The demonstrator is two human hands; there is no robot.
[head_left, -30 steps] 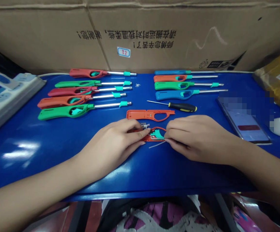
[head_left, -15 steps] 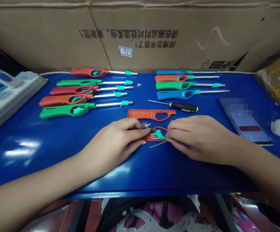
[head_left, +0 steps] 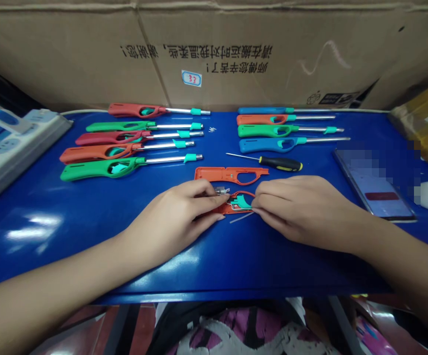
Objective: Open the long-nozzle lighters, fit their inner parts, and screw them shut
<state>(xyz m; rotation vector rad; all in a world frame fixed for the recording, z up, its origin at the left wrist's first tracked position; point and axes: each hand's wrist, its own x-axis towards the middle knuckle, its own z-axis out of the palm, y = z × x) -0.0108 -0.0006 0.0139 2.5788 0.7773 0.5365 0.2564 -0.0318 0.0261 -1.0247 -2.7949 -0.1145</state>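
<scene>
head view: the left fingers and right fingers curl inward, pinching from either side at an orange lighter half-shell, close around its teal trigger and a small metal part; just what each fingertip touches is hidden. the left hand and right hand come in low over the table, toward its front edge, a hold that seems meant to steady the shell. its long axis runs left to right, along that edge, with its nose end to the right. a thin grey strip lies just below it, and an empty half-shell lies just behind, parallel. farther back are a screwdriver and whole lighters, ranked neatly toward the back edge, tubes pointing right, apparently to keep them apart. a phone lies near the right edge.
</scene>
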